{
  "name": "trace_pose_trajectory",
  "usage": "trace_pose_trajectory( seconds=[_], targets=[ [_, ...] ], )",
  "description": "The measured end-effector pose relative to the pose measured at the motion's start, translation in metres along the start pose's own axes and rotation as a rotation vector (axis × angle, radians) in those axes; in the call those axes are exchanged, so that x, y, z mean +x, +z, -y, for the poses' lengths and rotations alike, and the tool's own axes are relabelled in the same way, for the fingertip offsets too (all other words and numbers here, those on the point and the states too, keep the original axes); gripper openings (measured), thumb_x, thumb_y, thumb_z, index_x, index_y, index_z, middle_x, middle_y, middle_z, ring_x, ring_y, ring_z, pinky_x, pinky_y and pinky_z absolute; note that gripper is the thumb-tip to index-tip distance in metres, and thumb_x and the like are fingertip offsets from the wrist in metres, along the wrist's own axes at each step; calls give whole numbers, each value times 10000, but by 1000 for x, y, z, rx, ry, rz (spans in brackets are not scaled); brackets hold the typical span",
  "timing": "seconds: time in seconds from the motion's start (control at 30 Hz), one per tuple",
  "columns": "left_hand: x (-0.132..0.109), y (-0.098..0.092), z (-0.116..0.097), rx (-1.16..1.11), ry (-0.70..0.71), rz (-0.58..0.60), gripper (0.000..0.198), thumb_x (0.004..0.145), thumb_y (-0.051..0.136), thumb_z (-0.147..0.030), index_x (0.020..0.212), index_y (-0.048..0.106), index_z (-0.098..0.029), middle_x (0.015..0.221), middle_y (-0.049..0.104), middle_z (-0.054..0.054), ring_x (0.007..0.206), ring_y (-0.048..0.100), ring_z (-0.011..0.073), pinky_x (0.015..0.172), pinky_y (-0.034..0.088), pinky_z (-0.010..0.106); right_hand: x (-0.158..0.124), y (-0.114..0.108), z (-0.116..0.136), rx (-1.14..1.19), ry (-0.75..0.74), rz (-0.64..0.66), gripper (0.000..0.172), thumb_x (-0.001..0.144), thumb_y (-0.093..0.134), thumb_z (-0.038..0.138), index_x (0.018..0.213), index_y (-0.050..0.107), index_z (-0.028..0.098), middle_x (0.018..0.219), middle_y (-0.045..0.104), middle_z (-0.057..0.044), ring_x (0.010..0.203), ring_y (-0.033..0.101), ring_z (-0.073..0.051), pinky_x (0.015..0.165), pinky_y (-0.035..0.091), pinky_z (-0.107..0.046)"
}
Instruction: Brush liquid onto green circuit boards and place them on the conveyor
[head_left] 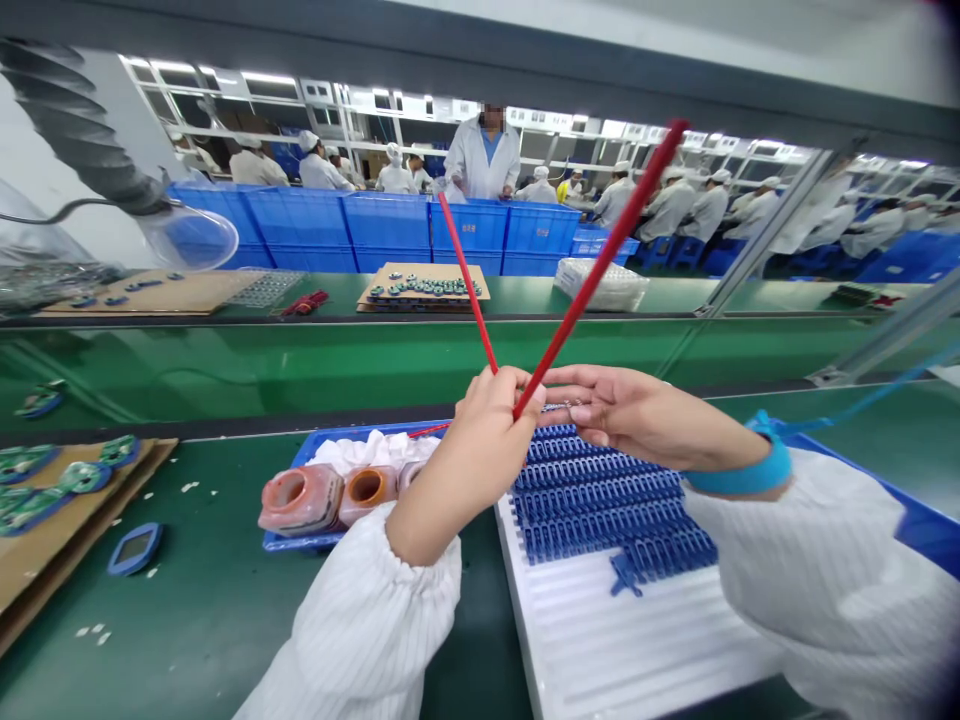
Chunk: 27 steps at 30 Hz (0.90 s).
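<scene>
My left hand (491, 425) is closed around two thin red sticks, a near stick (600, 275) and a far stick (469, 285), both slanting upward and spreading apart. Close beside it, my right hand (645, 410) has its fingers stretched toward the left fingertips. Small silvery parts (574, 405) lie across the right fingers near the thumb; their exact kind is too small to tell. Below both hands, rows of blue plastic clip-like parts (607, 500) stand in a white ribbed tray (637, 640). One loose blue part (624, 575) lies at the near end of the rows.
Left of the tray, a blue bin (300, 543) holds a reddish bottle (300, 500), an orange-rimmed bottle (367, 487) and white tissue (360, 450). A blue device (135, 548) lies near cardboard (82, 540) carrying green boards. A green ledge (337, 360) runs behind; people sit beyond.
</scene>
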<state>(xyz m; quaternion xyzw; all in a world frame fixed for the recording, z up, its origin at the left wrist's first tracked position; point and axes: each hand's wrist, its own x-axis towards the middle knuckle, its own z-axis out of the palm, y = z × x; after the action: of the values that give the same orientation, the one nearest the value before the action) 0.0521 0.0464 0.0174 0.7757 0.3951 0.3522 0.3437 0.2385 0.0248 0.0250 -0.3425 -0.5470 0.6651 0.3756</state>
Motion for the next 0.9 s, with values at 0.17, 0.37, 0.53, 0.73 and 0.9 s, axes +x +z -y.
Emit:
trace_pose_trajectory(
  seconds=[0.17, 0.37, 0.53, 0.73, 0.9],
  targets=[
    [-7, 4, -10, 156, 63, 71, 129, 936, 386, -273, 877, 487, -219, 1004, 531, 57, 1030, 456, 249, 907, 381, 437, -8, 18, 4, -17, -64, -66, 487, 743, 627, 64, 1199, 466, 117, 1044, 532, -86, 649, 521, -80, 500, 440, -108],
    [-1, 7, -3, 100, 33, 2, 149, 938, 378, -277, 843, 469, -206, 956, 521, 60, 1004, 474, 243, 894, 397, 420, -1, 8, -7, -56, -15, -112, 536, 789, 674, 191, 1218, 366, 96, 1106, 510, -124, 916, 577, -164, 766, 529, -173],
    [5, -11, 5, -43, 53, -178, 165, 925, 421, -318, 831, 499, -207, 832, 518, 19, 907, 528, 195, 846, 443, 343, -6, -9, -29, -174, 79, -124, 398, 841, 596, 360, 1087, 412, 107, 1025, 510, -106, 710, 528, -104, 531, 429, -127],
    [1, -23, -1, -93, 37, -247, 161, 914, 445, -293, 795, 519, -212, 751, 485, 5, 773, 529, 155, 622, 458, 236, -59, 8, -51, -708, 300, -57, 232, 897, 609, 347, 855, 635, 121, 688, 505, -26, 603, 460, -135, 525, 300, -190],
    [-1, -20, -7, -127, 14, -274, 160, 909, 464, -302, 796, 529, -211, 721, 435, -3, 661, 494, 125, 454, 380, 190, -80, 47, -93, -1270, 521, -200, 68, 905, 684, 91, 971, 671, 99, 843, 582, -80, 807, 550, -289, 680, 371, -302]
  ],
)
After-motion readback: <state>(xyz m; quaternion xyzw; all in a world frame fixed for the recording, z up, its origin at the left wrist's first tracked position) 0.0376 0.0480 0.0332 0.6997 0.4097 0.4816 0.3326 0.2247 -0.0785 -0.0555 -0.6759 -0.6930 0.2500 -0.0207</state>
